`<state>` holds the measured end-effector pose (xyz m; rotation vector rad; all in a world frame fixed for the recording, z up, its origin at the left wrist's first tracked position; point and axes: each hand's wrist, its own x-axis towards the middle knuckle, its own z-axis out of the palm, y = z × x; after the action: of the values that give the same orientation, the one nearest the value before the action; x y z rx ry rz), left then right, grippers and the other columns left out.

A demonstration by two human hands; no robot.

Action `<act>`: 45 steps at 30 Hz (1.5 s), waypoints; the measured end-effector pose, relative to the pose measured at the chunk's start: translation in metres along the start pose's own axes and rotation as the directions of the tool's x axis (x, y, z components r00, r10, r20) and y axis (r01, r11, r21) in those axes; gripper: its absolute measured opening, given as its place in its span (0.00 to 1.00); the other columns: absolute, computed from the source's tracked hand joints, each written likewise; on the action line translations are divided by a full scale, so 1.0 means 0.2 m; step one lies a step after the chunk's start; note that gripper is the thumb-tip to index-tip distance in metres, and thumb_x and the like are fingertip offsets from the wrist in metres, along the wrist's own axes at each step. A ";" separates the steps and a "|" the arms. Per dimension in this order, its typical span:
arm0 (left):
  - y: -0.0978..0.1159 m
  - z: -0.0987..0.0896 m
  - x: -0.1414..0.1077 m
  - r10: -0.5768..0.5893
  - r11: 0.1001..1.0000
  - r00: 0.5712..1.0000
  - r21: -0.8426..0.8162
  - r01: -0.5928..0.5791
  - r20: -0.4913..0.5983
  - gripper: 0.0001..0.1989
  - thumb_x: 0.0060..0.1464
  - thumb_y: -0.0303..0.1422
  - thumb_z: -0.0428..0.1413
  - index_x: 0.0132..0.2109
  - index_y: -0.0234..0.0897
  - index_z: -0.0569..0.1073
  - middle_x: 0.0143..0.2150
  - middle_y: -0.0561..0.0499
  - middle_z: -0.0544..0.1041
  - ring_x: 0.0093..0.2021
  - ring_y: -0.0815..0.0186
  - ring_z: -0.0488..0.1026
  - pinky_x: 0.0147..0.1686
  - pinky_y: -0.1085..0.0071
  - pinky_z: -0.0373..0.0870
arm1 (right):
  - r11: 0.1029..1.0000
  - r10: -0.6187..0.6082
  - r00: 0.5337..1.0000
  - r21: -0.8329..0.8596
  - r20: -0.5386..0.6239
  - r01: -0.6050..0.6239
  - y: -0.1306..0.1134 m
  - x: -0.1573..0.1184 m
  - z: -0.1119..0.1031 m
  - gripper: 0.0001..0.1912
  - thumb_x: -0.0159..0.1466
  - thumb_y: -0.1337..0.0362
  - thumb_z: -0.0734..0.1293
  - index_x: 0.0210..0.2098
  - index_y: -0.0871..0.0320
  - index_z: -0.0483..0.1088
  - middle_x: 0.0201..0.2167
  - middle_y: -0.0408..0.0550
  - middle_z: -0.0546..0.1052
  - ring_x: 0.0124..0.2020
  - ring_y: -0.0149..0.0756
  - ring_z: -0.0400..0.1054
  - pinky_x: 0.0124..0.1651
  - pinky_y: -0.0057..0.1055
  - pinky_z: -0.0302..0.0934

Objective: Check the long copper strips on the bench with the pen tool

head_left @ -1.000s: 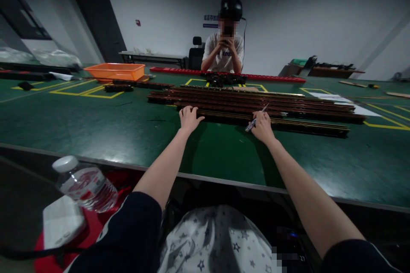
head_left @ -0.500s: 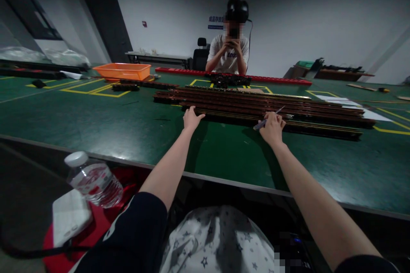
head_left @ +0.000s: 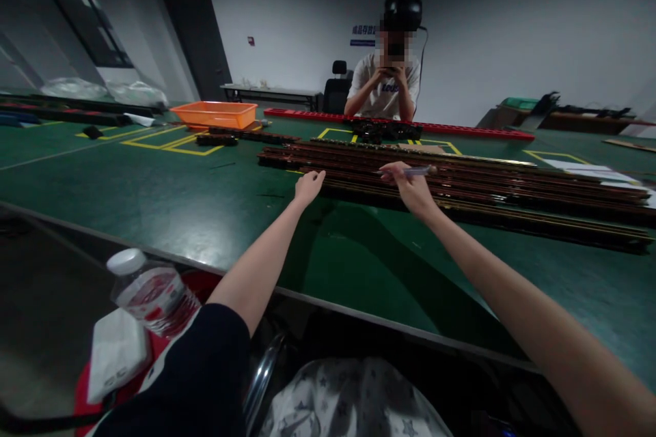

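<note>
Several long, dark strips (head_left: pixel 482 184) with coppery and gold edges lie side by side across the green table. My left hand (head_left: pixel 309 189) is at the left part of the nearest strip (head_left: pixel 543 227), its fingers closed at the edge; exactly how they grip is hard to see. Over the middle of the strips, my right hand (head_left: pixel 414 192) is closed round a screwdriver (head_left: pixel 419 171) with a translucent purplish handle. Its thin shaft points left, above the strips, toward my left hand.
Across the green table (head_left: pixel 205 198) sits a person (head_left: pixel 382 89) holding a phone, behind a long red rail (head_left: pixel 476 128). An orange bin (head_left: pixel 212 114) stands at the back left. A water bottle (head_left: pixel 154 297) and white box (head_left: pixel 117 355) are beside my left arm.
My right hand has lifted and moved left toward my left hand, turning the screwdriver so its shaft points left. My left thumb has drawn in toward the fingers. The view has shifted slightly.
</note>
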<state>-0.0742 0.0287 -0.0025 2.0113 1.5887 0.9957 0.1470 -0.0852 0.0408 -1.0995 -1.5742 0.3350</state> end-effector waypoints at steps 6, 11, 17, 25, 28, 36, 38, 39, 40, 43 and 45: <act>-0.05 0.01 0.09 0.081 0.997 0.996 -0.008 -0.081 0.037 0.22 0.58 0.46 0.46 0.23 0.37 0.69 0.24 0.50 0.74 0.30 0.62 0.72 0.33 0.71 0.62 | 1.000 0.012 0.999 0.026 0.038 -0.013 -0.01 0.03 0.25 0.23 0.59 0.42 0.60 0.29 0.57 0.70 0.26 0.47 0.74 0.30 0.37 0.69 0.34 0.33 0.64; -0.07 0.00 0.11 0.138 0.990 0.988 -0.037 -0.136 0.068 0.21 0.57 0.44 0.47 0.27 0.35 0.74 0.24 0.51 0.74 0.29 0.64 0.71 0.32 0.72 0.63 | 0.997 -0.012 0.996 0.072 -0.093 0.018 0.01 0.07 0.44 0.15 0.61 0.54 0.60 0.25 0.56 0.68 0.22 0.44 0.71 0.26 0.34 0.67 0.31 0.32 0.62; -0.08 -0.01 0.07 0.184 0.983 0.976 -0.046 -0.180 0.114 0.18 0.58 0.41 0.47 0.32 0.35 0.75 0.29 0.50 0.77 0.33 0.65 0.72 0.36 0.72 0.64 | 0.975 0.105 0.987 0.208 -0.118 -0.078 0.04 0.01 0.54 0.05 0.57 0.61 0.63 0.28 0.55 0.63 0.24 0.41 0.71 0.27 0.32 0.69 0.31 0.30 0.63; -0.08 -0.03 0.04 0.196 0.979 0.974 -0.075 -0.188 0.115 0.17 0.59 0.39 0.46 0.32 0.35 0.74 0.31 0.49 0.76 0.35 0.63 0.72 0.36 0.72 0.64 | 0.989 0.119 0.992 0.091 -0.039 -0.115 0.05 -0.03 0.50 0.03 0.54 0.63 0.65 0.27 0.55 0.66 0.27 0.44 0.74 0.32 0.37 0.70 0.38 0.35 0.64; -0.07 -0.03 0.03 0.193 0.980 0.975 -0.065 -0.186 0.109 0.17 0.59 0.39 0.46 0.30 0.35 0.73 0.29 0.50 0.76 0.33 0.64 0.72 0.35 0.72 0.63 | 0.992 0.116 0.993 0.054 -0.003 -0.116 0.05 -0.03 0.50 0.04 0.54 0.62 0.66 0.28 0.55 0.67 0.28 0.44 0.75 0.32 0.38 0.70 0.39 0.36 0.64; -0.06 -0.03 0.02 0.181 0.983 0.977 -0.057 -0.175 0.117 0.17 0.60 0.36 0.45 0.35 0.34 0.76 0.33 0.49 0.78 0.36 0.63 0.72 0.38 0.71 0.64 | 0.995 0.093 0.993 0.033 0.076 -0.096 0.05 -0.04 0.48 0.05 0.54 0.63 0.66 0.31 0.55 0.71 0.32 0.47 0.78 0.36 0.39 0.72 0.42 0.37 0.64; -0.06 -0.02 0.02 0.187 0.981 0.976 -0.072 -0.180 0.115 0.16 0.60 0.35 0.45 0.39 0.35 0.76 0.38 0.49 0.79 0.38 0.63 0.72 0.41 0.72 0.64 | 0.995 0.099 0.992 0.021 0.084 -0.101 0.05 -0.04 0.48 0.06 0.54 0.63 0.66 0.32 0.55 0.72 0.32 0.46 0.78 0.37 0.39 0.72 0.42 0.37 0.64; -0.05 -0.02 0.02 0.192 0.980 0.974 -0.081 -0.184 0.117 0.15 0.60 0.34 0.45 0.41 0.36 0.76 0.40 0.49 0.79 0.39 0.64 0.73 0.42 0.72 0.64 | 0.995 0.101 0.991 0.015 0.083 -0.102 0.05 -0.04 0.47 0.06 0.54 0.63 0.66 0.32 0.55 0.72 0.32 0.46 0.78 0.37 0.39 0.72 0.43 0.37 0.64; -0.05 -0.02 0.02 0.198 0.978 0.973 -0.091 -0.188 0.120 0.15 0.60 0.34 0.45 0.43 0.37 0.76 0.42 0.50 0.79 0.40 0.64 0.73 0.43 0.73 0.65 | 0.995 0.102 0.992 0.015 0.079 -0.103 0.05 -0.04 0.47 0.06 0.54 0.63 0.66 0.31 0.55 0.72 0.31 0.45 0.78 0.36 0.39 0.72 0.43 0.37 0.64; -0.05 -0.02 0.02 0.209 0.975 0.968 -0.111 -0.194 0.137 0.16 0.60 0.33 0.45 0.45 0.37 0.77 0.45 0.51 0.78 0.40 0.65 0.74 0.44 0.73 0.65 | 0.992 0.110 0.992 0.048 0.066 -0.113 0.05 -0.04 0.47 0.06 0.53 0.62 0.66 0.31 0.55 0.73 0.31 0.45 0.78 0.36 0.39 0.72 0.43 0.38 0.65; -0.05 -0.03 0.02 0.205 0.975 0.968 -0.111 -0.190 0.146 0.16 0.60 0.32 0.45 0.46 0.37 0.77 0.44 0.50 0.79 0.40 0.64 0.74 0.45 0.72 0.66 | 0.990 0.118 0.991 0.071 0.055 -0.122 0.06 -0.04 0.48 0.06 0.53 0.62 0.66 0.30 0.55 0.73 0.31 0.45 0.78 0.36 0.39 0.72 0.43 0.38 0.65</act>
<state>-0.0839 0.0343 -0.0044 2.1548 1.2538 0.9380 0.0675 -0.0539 -0.0035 -1.1384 -1.5312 0.5025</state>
